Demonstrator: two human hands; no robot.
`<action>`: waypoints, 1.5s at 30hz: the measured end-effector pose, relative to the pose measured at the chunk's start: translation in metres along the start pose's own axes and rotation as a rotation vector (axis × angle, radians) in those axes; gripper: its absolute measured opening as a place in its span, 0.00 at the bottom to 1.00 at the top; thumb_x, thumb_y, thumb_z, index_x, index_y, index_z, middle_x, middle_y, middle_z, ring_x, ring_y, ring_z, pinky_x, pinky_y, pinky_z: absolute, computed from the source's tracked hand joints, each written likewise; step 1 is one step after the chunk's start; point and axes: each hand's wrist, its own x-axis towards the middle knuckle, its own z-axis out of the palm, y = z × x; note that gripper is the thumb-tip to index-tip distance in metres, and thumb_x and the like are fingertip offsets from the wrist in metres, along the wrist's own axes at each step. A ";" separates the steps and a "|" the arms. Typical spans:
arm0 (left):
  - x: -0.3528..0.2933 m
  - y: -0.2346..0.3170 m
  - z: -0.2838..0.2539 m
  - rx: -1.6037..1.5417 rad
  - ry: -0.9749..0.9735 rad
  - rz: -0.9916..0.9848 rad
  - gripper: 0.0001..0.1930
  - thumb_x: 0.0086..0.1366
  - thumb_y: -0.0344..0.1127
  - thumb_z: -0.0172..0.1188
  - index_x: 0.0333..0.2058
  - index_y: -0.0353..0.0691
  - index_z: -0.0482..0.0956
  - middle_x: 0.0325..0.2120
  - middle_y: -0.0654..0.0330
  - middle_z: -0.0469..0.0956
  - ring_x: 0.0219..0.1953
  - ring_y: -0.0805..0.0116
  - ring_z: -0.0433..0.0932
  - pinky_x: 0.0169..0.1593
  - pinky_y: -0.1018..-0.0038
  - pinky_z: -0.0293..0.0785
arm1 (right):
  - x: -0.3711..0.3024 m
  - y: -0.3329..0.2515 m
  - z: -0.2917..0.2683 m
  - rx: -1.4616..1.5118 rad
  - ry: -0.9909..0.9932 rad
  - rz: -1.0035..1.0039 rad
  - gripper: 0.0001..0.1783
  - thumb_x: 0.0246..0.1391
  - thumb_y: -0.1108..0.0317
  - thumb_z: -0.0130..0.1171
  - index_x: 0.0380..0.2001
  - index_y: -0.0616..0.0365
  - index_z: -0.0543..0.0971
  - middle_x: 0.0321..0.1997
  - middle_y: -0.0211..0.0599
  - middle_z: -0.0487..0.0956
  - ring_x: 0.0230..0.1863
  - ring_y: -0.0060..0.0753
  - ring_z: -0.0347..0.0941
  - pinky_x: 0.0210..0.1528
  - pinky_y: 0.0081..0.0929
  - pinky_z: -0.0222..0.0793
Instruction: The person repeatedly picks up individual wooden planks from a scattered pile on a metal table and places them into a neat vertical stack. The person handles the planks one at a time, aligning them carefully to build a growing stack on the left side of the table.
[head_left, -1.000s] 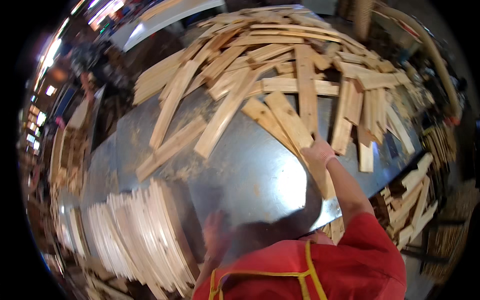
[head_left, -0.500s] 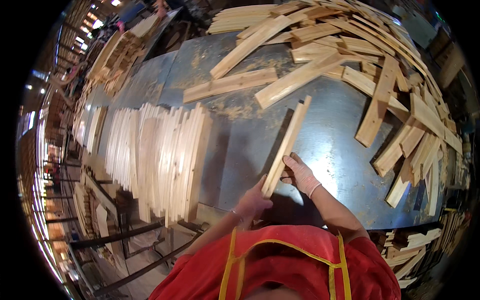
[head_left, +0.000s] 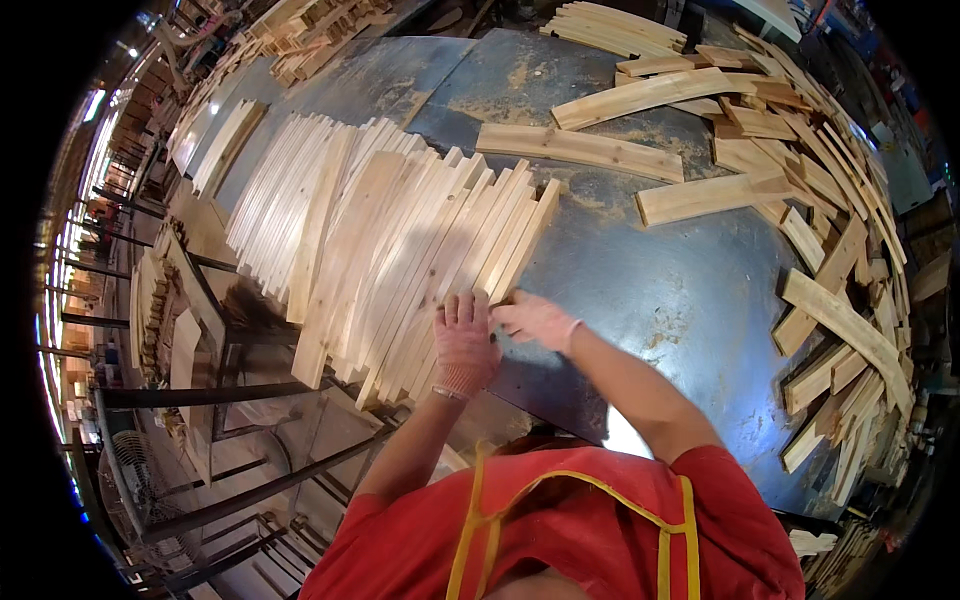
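A tight row of pale wooden boards (head_left: pixel 400 250), most of them standing on edge, fills the left part of the metal-topped table. My left hand (head_left: pixel 465 350), in a pale knit glove, rests on the near part of the row's right side, fingers stretched out over the boards. Beside it, my right hand (head_left: pixel 540 322), also gloved, is closed at the near end of the outermost wooden board (head_left: pixel 528 240). That board lies along the row's right side. The right fingertips are partly hidden against the wood.
Loose boards (head_left: pixel 755 195) lie heaped along the table's right and far sides. One long board (head_left: pixel 580 150) lies beyond the row. Sawdust patches mark the metal tabletop (head_left: pixel 640 290). A dark metal frame (head_left: pixel 250 390) stands at the lower left, beside the table.
Both hands have moved left with the board they held up, bringing it to the row's right side. My left hand now lies over the row. The view has turned and shifted.
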 end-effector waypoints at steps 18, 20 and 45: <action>0.041 -0.022 0.003 -0.028 0.282 0.094 0.19 0.55 0.38 0.68 0.46 0.45 0.79 0.46 0.58 0.77 0.50 0.55 0.76 0.58 0.54 0.68 | -0.071 -0.102 -0.361 -1.841 0.384 0.180 0.44 0.50 0.51 0.70 0.68 0.54 0.71 0.66 0.50 0.76 0.71 0.56 0.68 0.78 0.57 0.54; 0.043 -0.014 0.001 -0.012 0.266 0.092 0.19 0.55 0.39 0.68 0.46 0.45 0.80 0.45 0.58 0.77 0.49 0.56 0.76 0.58 0.56 0.69 | -0.069 -0.148 -0.338 -1.721 0.377 0.089 0.46 0.46 0.48 0.72 0.67 0.55 0.72 0.64 0.51 0.77 0.69 0.59 0.69 0.77 0.55 0.57; 0.039 0.000 -0.011 -0.028 0.088 0.076 0.32 0.53 0.43 0.70 0.58 0.40 0.77 0.57 0.49 0.75 0.62 0.48 0.72 0.69 0.49 0.61 | -0.096 -0.017 -0.164 0.647 0.322 -0.266 0.36 0.62 0.54 0.69 0.68 0.60 0.73 0.47 0.42 0.85 0.42 0.43 0.85 0.50 0.42 0.85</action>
